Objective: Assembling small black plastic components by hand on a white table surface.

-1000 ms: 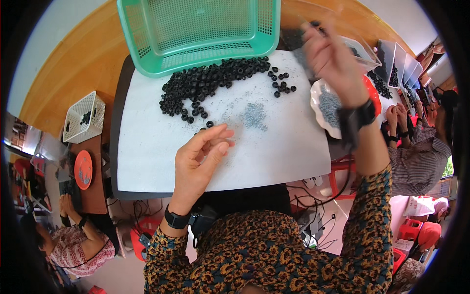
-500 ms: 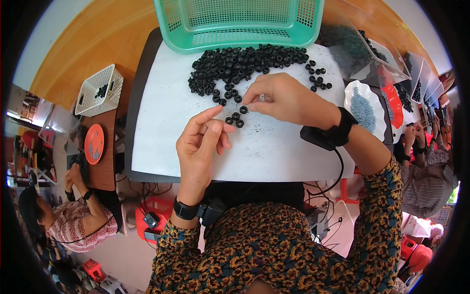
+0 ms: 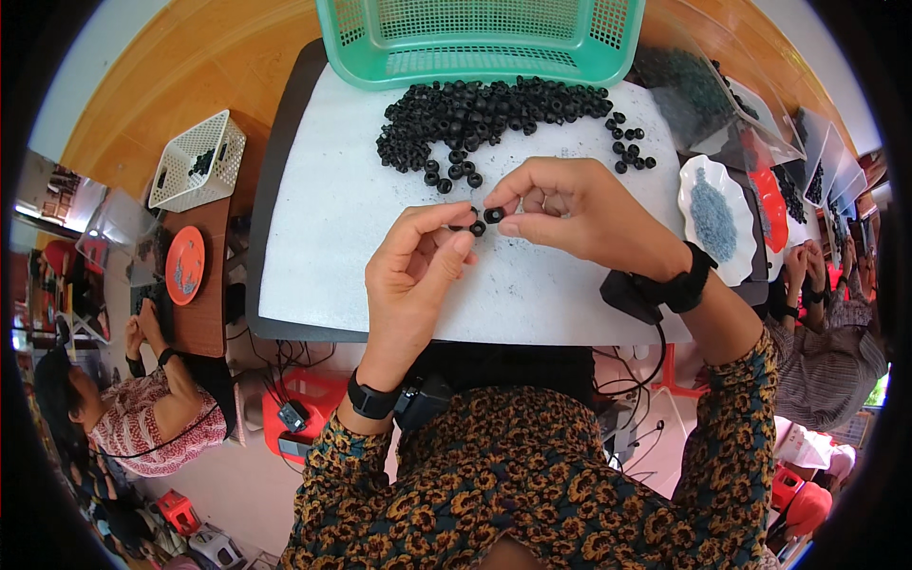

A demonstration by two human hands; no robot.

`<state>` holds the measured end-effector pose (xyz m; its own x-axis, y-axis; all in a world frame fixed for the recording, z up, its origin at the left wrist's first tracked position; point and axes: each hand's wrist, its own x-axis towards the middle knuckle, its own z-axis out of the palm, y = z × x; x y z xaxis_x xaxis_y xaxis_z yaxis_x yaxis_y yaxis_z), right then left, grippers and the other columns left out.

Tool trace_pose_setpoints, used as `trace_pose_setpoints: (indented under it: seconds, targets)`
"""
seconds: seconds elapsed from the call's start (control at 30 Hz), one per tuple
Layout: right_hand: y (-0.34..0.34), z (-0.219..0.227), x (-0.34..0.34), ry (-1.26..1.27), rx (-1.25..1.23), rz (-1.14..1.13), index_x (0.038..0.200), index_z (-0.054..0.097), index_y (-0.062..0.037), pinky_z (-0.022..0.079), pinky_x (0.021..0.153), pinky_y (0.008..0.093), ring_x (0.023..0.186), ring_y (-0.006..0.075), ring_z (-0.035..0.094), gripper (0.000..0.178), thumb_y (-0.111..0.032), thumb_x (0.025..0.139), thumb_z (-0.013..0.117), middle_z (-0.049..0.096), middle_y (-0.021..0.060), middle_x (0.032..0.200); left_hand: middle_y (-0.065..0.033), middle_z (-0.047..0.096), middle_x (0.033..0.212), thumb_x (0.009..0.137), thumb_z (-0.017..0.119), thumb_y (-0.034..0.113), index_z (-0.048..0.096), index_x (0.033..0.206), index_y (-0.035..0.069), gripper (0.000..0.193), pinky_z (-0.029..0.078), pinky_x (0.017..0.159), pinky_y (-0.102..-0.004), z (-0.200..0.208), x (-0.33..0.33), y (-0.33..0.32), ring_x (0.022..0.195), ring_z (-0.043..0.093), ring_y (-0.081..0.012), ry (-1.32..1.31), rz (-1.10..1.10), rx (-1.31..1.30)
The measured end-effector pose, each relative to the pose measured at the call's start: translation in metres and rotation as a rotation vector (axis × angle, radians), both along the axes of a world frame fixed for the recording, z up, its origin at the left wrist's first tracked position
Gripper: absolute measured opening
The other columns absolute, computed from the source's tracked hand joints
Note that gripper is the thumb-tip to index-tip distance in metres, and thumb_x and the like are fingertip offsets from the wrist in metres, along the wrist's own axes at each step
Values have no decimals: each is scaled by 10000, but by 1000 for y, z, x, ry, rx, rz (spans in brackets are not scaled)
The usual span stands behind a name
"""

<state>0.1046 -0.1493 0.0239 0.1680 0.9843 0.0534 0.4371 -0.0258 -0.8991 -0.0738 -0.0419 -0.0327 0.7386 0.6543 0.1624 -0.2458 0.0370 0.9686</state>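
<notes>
My right hand [image 3: 560,204] pinches a small black ring-shaped piece [image 3: 493,216] between thumb and fingertips. Just left of it my left hand [image 3: 423,255] is open, its thumb and index finger apart and other fingers curled. Another black ring [image 3: 478,228] lies by the left fingertips; more rings are partly hidden behind those fingers. Farther back a heap of black rings and bits [image 3: 484,119] spreads over the white foam sheet [image 3: 323,256]. Several loose rings [image 3: 456,172] sit at the heap's near edge, and another small group [image 3: 630,150] is to its right.
A green plastic basket [image 3: 494,80] stands behind the heap. At right are a white scalloped dish [image 3: 691,204] of pale blue-grey bits and clear bins [image 3: 769,123]. A white basket [image 3: 233,157] and orange plate [image 3: 185,242] are at left. Co-workers sit on both sides.
The whole view has shifted slightly. My hands have come closer together, the left moving right over the loose rings. The right hand now has a black ring tilted up in its fingers.
</notes>
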Motion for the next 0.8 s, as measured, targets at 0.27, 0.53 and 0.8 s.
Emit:
trace_pose_setpoints:
  seconds: [0.27, 0.53, 0.8]
  targets:
    - [-23, 0, -17, 388, -104, -95, 1006, 656, 32, 488, 706, 229, 789, 87, 592, 185, -70, 857, 695, 668, 44, 884, -93, 620, 1068, 897, 628, -26, 629, 1135, -17, 239, 518, 736, -218, -1, -1, -13, 861, 639, -118, -75, -138, 46]
    - [-36, -4, -21, -18, 7, -80, 902, 684, -9, 449, 624, 208, 705, 58, 572, 93, -85, 858, 716, 669, 23, 826, -125, 663, 990, 902, 622, -15, 612, 1103, -30, 202, 519, 684, -233, -1, -12, -17, 788, 648, -133, -14, -171, 0]
    - [-17, -11, 28, -681, 115, -197, 869, 668, -20, 444, 568, 289, 637, 182, 577, 72, -77, 827, 683, 616, 84, 780, -152, 664, 1008, 929, 601, 38, 582, 1130, -18, 210, 487, 675, -248, -10, -9, -7, 746, 600, -142, -174, -14, -233]
